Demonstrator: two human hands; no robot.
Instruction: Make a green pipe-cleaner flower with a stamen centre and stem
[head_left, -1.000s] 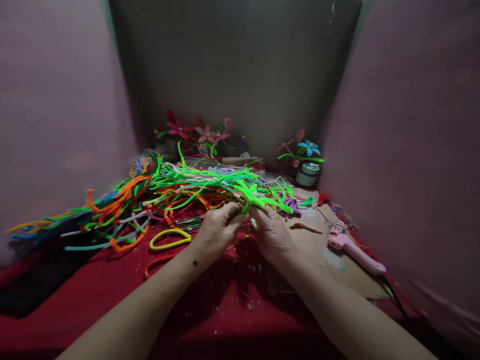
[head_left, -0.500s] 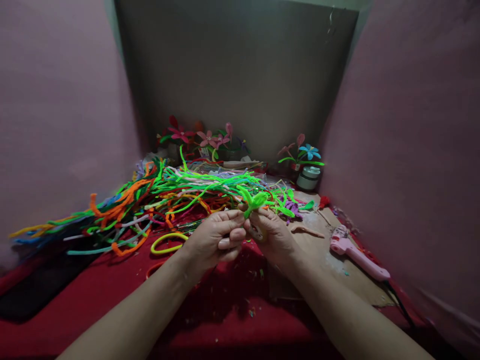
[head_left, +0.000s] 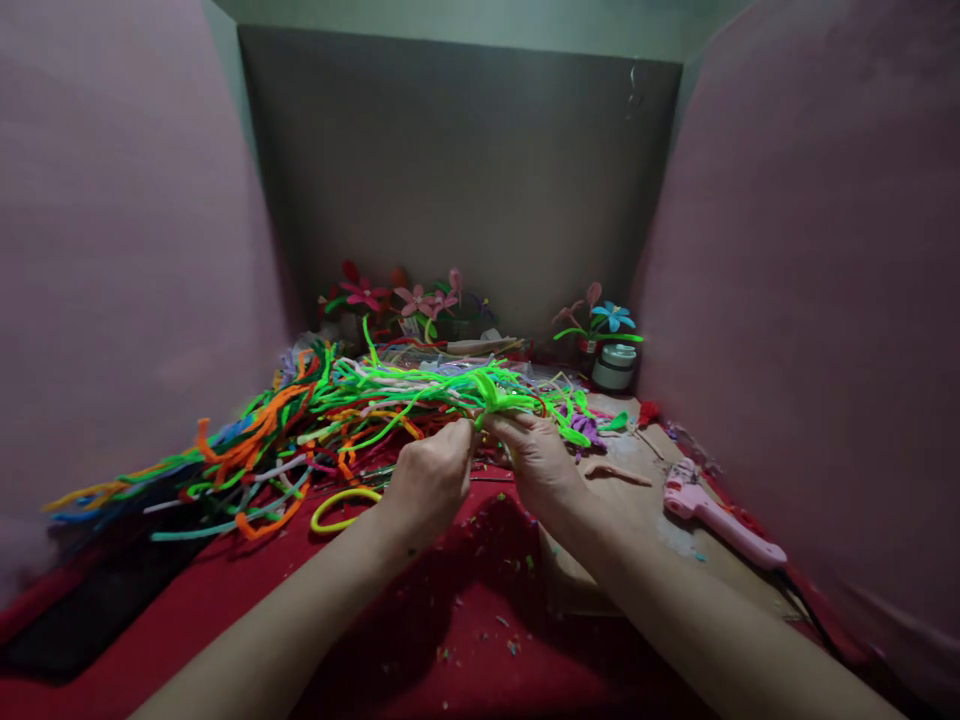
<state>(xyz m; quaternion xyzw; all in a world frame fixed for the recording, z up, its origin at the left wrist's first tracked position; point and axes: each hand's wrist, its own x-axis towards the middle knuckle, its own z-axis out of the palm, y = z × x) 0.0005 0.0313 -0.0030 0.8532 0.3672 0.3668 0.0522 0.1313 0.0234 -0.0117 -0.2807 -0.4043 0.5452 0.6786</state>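
A bright green pipe-cleaner leaf piece (head_left: 493, 390) points up from between my hands, in front of the pipe-cleaner heap. My right hand (head_left: 541, 460) pinches its base between thumb and fingers. Close against it, my left hand (head_left: 433, 468) is closed with the back of the hand turned up, its fingertips at the lower end of the same piece. Exactly where the left fingers grip is hidden. Just left of my left wrist lie yellow-handled scissors (head_left: 322, 512), partly covered by my arm.
A heap of coloured pipe cleaners (head_left: 397, 385) spreads across the back and left. On the right, a pink glue gun (head_left: 724, 520) rests on a cardboard sheet (head_left: 667, 530). Pipe-cleaner flowers (head_left: 416, 300) and a pale lidded jar (head_left: 615, 368) stand behind. Scraps dot the red cloth (head_left: 450, 670).
My left hand has rolled over from fingers showing to knuckles up, still at the green piece's base. The green piece now stands more upright. The whole view has tilted slightly upward.
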